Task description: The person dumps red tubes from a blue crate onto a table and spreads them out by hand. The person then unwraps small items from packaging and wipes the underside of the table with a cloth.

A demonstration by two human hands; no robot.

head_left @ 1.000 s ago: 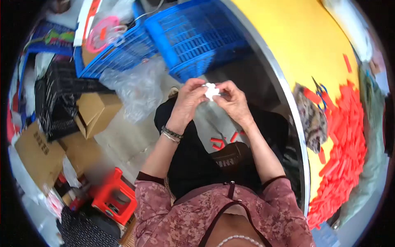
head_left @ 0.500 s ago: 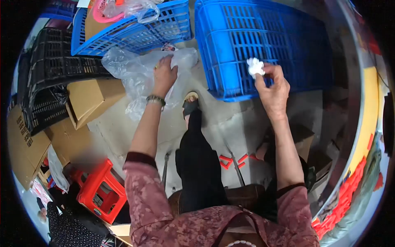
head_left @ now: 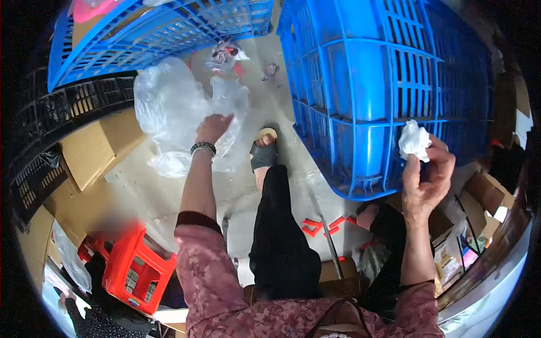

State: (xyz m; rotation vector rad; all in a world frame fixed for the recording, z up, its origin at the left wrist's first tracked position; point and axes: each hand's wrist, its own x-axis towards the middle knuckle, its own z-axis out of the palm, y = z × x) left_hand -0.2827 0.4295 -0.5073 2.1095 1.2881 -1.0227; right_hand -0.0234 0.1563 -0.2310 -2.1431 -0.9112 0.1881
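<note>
A crumpled white wad (head_left: 413,139), like tissue or thin plastic, is pinched between the thumb and fingers of my right hand (head_left: 427,174). That hand hangs in front of the near side of a big blue plastic crate (head_left: 366,84). Over on the left, my left hand (head_left: 214,128) has its fingers curled into a large clear plastic bag (head_left: 169,101) lying on the floor. The bag bunches up around the hand and spreads out to its left.
A second blue crate (head_left: 186,28) stands at the upper left, beside a black crate (head_left: 84,98) and an open cardboard box (head_left: 93,149). A red stool (head_left: 135,270) is at lower left. Red strips (head_left: 332,225) and small wrappers (head_left: 270,71) lie on the grey floor (head_left: 270,203).
My left hand has gone from spread fingers over the bag to closed on it, and the bag has bunched up. My right hand, still holding the white wad, appears farther right and lower.
</note>
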